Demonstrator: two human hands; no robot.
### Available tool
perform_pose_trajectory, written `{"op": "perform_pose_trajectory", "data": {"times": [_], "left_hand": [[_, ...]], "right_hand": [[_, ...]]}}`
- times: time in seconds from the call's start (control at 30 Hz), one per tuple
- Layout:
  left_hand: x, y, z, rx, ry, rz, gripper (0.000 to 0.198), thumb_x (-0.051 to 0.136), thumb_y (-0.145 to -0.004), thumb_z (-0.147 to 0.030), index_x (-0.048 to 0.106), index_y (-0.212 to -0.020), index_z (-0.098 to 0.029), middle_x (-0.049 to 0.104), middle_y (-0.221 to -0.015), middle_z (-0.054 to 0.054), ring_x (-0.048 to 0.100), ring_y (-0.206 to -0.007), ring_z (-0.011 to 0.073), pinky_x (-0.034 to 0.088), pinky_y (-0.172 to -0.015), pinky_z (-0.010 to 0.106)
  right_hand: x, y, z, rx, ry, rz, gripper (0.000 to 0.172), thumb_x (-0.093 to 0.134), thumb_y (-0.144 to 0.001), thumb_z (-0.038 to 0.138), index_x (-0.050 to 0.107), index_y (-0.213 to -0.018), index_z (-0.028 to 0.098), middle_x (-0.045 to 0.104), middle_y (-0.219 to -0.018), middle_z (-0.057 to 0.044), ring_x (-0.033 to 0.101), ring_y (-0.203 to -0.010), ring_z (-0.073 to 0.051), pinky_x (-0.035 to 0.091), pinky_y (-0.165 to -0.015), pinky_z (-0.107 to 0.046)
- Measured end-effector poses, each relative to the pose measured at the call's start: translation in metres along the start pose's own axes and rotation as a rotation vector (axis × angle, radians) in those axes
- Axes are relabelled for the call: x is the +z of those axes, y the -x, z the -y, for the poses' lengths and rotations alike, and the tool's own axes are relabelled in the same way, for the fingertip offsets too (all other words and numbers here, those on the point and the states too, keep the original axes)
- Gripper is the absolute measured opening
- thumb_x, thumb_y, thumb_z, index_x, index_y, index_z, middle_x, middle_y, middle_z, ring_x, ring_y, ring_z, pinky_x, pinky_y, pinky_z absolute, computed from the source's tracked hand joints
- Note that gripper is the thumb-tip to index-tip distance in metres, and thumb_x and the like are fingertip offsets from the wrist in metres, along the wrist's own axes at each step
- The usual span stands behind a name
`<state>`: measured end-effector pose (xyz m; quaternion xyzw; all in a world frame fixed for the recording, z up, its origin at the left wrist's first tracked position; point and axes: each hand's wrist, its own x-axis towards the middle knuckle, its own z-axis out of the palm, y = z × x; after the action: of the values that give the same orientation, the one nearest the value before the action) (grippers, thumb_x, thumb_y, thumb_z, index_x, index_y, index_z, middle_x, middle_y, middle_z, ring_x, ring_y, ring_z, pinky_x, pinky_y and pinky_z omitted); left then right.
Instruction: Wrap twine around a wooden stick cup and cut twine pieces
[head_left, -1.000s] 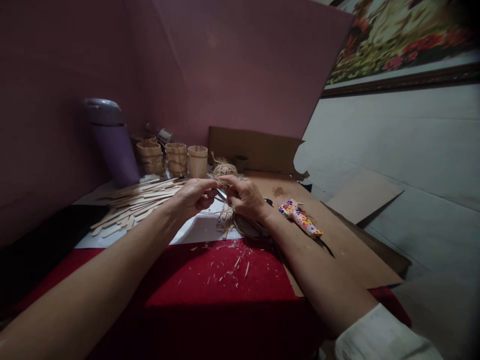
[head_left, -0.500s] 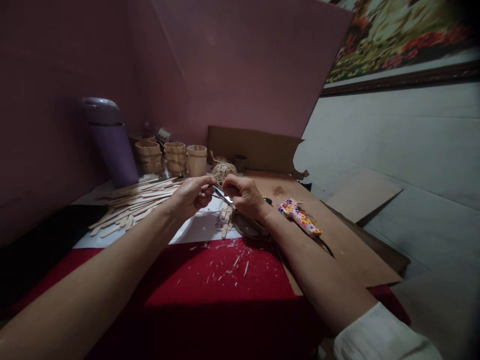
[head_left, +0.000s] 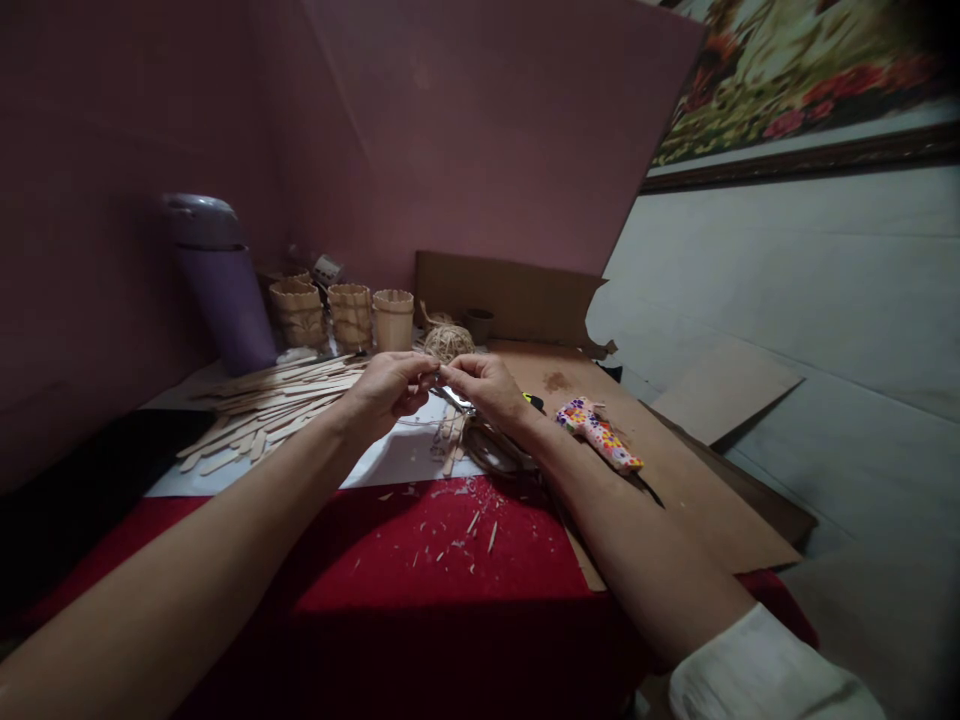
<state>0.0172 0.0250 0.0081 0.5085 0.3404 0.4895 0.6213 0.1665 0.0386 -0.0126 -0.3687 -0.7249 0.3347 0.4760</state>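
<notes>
My left hand (head_left: 396, 388) and my right hand (head_left: 486, 388) meet fingertip to fingertip above the table's middle. Both are closed in a pinch; what lies between the fingertips is too small to make out. Just below my right hand are scissors (head_left: 456, 400), their metal blades partly hidden by the fingers. A loop of brown cord (head_left: 487, 452) lies under my right wrist. Short wooden craft sticks (head_left: 452, 445) rest beside it on the white paper. Right behind my fingertips sits a ball of twine (head_left: 448, 342).
Wooden sticks (head_left: 277, 410) lie piled at left, before several stick-covered cups (head_left: 351, 316) and a purple flask (head_left: 225, 290). A flower-patterned glue gun (head_left: 598, 432) rests on brown board (head_left: 675, 490) at right. Scraps litter the red cloth (head_left: 450, 560) in front.
My right hand has shifted slightly and its fingertips now touch those of my left hand. The scissor blades, visible between the hands before, now show lower, beneath the fingers.
</notes>
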Motion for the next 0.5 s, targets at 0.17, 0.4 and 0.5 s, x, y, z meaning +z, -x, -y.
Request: {"op": "perform_pose_trajectory", "data": {"times": [0.17, 0.4, 0.5], "left_hand": [[-0.0003, -0.0025, 0.0018, 0.018, -0.037, -0.073, 0.007, 0.067, -0.061, -0.011, 0.06, -0.06, -0.01, 0.047, -0.042, -0.002, 0.034, -0.03, 0.0037, 0.017, -0.031, 0.017], [0.0009, -0.0025, 0.001, 0.022, -0.097, -0.06, 0.012, 0.065, -0.063, -0.012, 0.058, -0.054, -0.01, 0.043, -0.038, -0.003, 0.031, -0.027, 0.0038, 0.013, -0.029, 0.018], [0.0009, -0.0028, 0.0036, 0.027, -0.171, -0.043, 0.015, 0.065, -0.066, -0.014, 0.058, -0.054, -0.011, 0.043, -0.038, -0.002, 0.032, -0.027, 0.0044, 0.014, -0.03, 0.018]], "right_hand": [[-0.0012, -0.0002, -0.0003, 0.008, 0.03, -0.01, 0.036, 0.061, -0.072, 0.048, 0.055, -0.06, 0.015, 0.041, -0.051, 0.005, 0.031, -0.049, -0.006, 0.023, -0.045, -0.021], [-0.0029, -0.0024, -0.008, -0.017, 0.023, 0.014, 0.038, 0.049, -0.082, 0.048, 0.056, -0.065, 0.015, 0.052, -0.055, 0.002, 0.039, -0.047, -0.007, 0.028, -0.045, -0.021], [-0.0022, -0.0028, -0.0079, -0.027, -0.008, -0.015, 0.035, 0.053, -0.081, 0.049, 0.057, -0.074, 0.015, 0.056, -0.06, 0.001, 0.044, -0.048, -0.007, 0.033, -0.046, -0.021]]}}
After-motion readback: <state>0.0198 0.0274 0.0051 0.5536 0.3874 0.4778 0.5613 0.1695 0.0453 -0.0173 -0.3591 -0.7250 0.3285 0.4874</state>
